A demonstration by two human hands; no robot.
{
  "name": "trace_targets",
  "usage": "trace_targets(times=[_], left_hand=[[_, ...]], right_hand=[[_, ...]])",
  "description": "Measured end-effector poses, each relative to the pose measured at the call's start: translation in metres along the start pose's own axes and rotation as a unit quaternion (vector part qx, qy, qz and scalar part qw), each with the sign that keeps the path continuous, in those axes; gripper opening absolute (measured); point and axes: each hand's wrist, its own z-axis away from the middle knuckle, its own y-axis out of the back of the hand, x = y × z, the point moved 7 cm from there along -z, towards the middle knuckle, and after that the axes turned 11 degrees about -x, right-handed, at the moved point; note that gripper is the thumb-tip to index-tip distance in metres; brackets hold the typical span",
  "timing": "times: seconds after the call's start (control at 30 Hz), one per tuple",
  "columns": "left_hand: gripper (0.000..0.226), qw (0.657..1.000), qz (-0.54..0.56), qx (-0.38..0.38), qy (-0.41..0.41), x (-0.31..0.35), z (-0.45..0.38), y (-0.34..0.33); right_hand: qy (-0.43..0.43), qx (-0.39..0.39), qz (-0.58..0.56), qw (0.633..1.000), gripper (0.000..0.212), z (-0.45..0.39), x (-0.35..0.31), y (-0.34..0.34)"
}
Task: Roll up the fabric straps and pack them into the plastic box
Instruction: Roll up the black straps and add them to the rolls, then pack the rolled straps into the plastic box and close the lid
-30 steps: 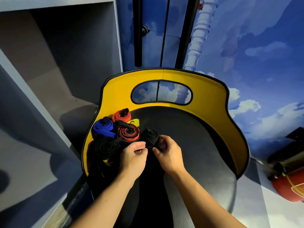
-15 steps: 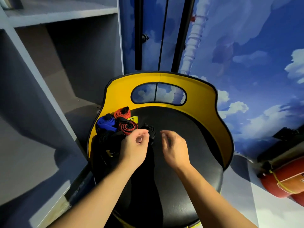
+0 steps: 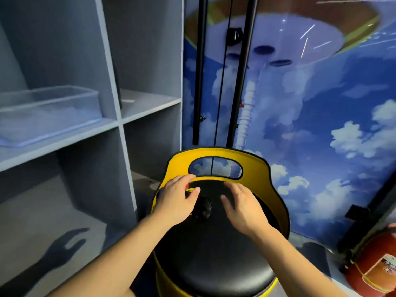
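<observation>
A rolled black strap [image 3: 204, 207] lies on the black seat [image 3: 214, 254] of a yellow-backed stool. My left hand [image 3: 176, 199] hovers just left of it with fingers spread, holding nothing, and it hides most of the other rolled straps; only slivers of red, yellow and blue show at its edges. My right hand [image 3: 242, 205] hangs to the right of the black roll, fingers loose and empty. A clear plastic box [image 3: 49, 110] sits on a grey shelf at the upper left, well away from both hands.
Grey shelving [image 3: 120, 125] stands close on the left of the stool. The yellow backrest [image 3: 252, 161] curves round the seat's far side. Two black poles [image 3: 198, 71] rise behind it against a sky-painted wall. A red extinguisher [image 3: 372, 262] lies at the lower right.
Both hands have let go of the black roll, opened and lifted apart. My view has tilted upward, bringing the shelf with the plastic box into sight.
</observation>
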Motion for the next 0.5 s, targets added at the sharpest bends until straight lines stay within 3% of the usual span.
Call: trace_targets(times=[0.23, 0.5], left_hand=[[0.036, 0.995, -0.029, 0.084, -0.051, 0.028, 0.041, 0.093], [0.031, 0.979, -0.07, 0.19, -0.021, -0.009, 0.069, 0.233]], right_hand=[[0.052, 0.007, 0.028, 0.998, 0.046, 0.002, -0.077, 0.052], [0.153, 0.008, -0.002, 0.988, 0.047, -0.065, -0.226, 0.069]])
